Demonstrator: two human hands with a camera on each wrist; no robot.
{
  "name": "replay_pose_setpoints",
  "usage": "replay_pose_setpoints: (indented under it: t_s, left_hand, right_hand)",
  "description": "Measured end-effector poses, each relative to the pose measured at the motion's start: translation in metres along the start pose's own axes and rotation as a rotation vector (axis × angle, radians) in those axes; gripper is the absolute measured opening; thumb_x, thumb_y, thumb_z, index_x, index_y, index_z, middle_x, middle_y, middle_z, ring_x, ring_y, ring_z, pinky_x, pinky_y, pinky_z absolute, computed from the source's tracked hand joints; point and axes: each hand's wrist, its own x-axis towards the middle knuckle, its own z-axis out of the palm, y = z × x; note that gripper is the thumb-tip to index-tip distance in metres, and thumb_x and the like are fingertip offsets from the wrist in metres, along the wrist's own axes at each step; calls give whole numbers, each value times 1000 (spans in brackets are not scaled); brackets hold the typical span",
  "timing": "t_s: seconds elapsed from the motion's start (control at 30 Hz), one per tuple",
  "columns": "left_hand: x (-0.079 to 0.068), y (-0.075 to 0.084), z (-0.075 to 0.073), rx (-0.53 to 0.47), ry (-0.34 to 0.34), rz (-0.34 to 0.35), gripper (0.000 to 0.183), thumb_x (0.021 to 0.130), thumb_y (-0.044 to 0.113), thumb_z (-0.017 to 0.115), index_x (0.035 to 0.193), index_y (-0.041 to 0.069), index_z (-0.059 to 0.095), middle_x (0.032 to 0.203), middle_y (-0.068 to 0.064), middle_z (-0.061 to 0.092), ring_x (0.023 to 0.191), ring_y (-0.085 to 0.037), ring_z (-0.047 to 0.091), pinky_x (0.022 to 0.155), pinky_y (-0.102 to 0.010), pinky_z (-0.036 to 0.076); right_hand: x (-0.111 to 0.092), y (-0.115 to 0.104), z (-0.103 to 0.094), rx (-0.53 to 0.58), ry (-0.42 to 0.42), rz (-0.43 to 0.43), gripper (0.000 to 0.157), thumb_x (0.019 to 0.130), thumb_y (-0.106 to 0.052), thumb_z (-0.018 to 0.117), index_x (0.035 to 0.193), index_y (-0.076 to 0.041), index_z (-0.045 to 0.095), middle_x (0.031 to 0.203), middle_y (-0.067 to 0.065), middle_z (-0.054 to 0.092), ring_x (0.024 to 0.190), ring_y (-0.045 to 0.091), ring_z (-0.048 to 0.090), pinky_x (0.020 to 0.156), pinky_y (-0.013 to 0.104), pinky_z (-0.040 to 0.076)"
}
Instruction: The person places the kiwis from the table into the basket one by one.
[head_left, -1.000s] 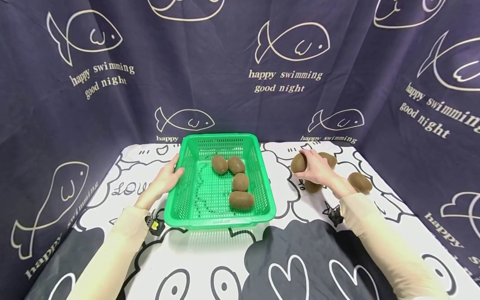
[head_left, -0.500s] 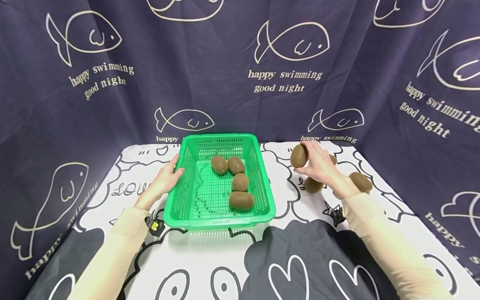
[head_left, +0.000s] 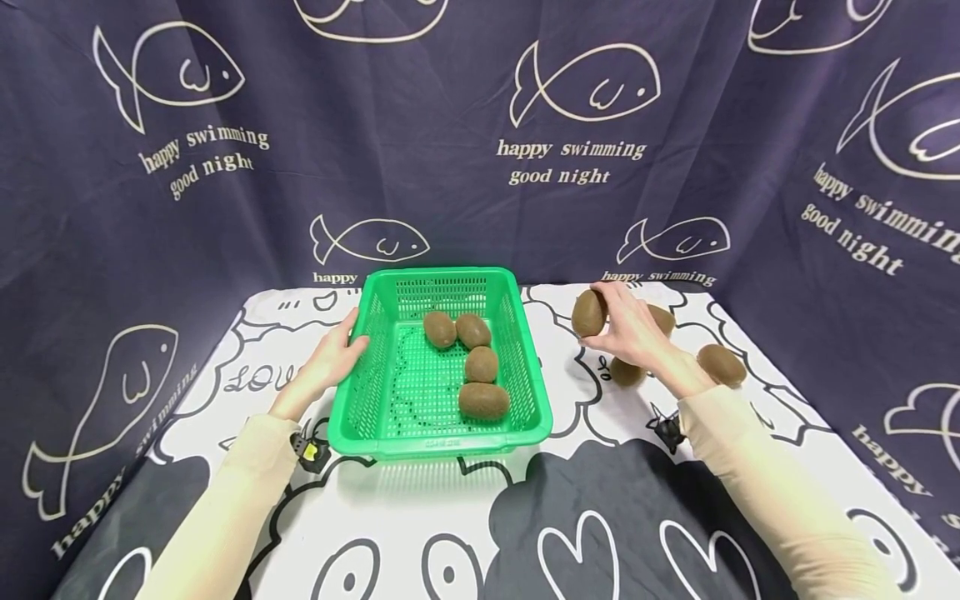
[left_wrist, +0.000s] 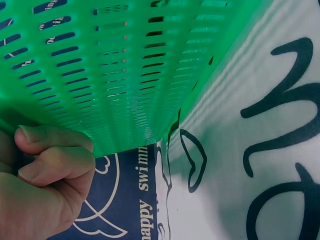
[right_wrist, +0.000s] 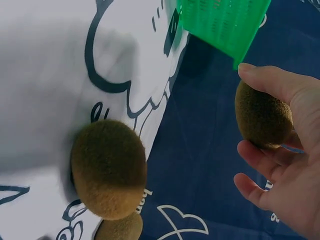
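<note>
My right hand (head_left: 633, 329) pinches a kiwifruit (head_left: 589, 314) between thumb and fingertips, above the cloth to the right of the green basket (head_left: 442, 444). In the right wrist view the held kiwifruit (right_wrist: 261, 115) is brown and fuzzy, with the thumb across its top end. My left hand (head_left: 335, 354) grips the basket's left rim. Seen from the left wrist, the fingers (left_wrist: 60, 167) curl against the slotted wall (left_wrist: 115, 75). Inside the basket lie several kiwifruits, among them one at the front (head_left: 483, 401), grouped toward its right side.
Around my right hand more kiwifruits lie on the cloth: one below the hand (head_left: 627, 372), one behind it (head_left: 660, 318), and one further right (head_left: 722, 366). A patterned white cloth (head_left: 405, 533) covers the table. A dark blue fish-print curtain (head_left: 450, 142) hangs behind.
My right hand has lifted the kiwifruit off the cloth and moved it slightly left toward the basket. My left hand and the basket have stayed in place.
</note>
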Motion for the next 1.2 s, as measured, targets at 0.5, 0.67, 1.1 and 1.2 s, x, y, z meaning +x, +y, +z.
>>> replay_pose_setpoints:
  t_s: [0.5, 0.67, 1.1, 1.2]
  left_hand:
    - [0, -1, 2, 5, -2, -13, 66, 99, 17, 41, 154, 1, 10, 151, -30, 30, 135, -44, 39, 114, -55, 30]
    - [1, -1, 2, -1, 1, -5, 66, 99, 18, 41, 154, 1, 9, 153, -30, 28, 135, -44, 39, 114, -55, 29]
    - [1, -2, 1, 9, 5, -3, 66, 99, 18, 40, 154, 1, 9, 154, -29, 27, 138, -44, 35, 115, -55, 27]
    - [1, -2, 0, 10, 4, 1, 66, 99, 17, 40, 154, 1, 9, 153, -29, 28, 137, -45, 36, 115, -55, 28]
  right_hand:
    - [12, -32, 4, 104, -39, -52, 84, 62, -19, 87, 133, 2, 47, 123, 19, 53, 106, 33, 53, 91, 51, 45]
    - [18, -46, 5, 153, -42, -100, 85, 62, -17, 88, 132, 4, 46, 121, 20, 53, 105, 31, 52, 93, 46, 45]
    - [27, -79, 9, 188, -82, -171, 82, 62, -19, 89, 130, 1, 48, 117, 17, 54, 102, 28, 52, 91, 42, 46]
    - [29, -85, 12, 188, -99, -180, 82, 63, -20, 89, 131, -1, 48, 115, 14, 54, 100, 26, 52, 89, 40, 47]
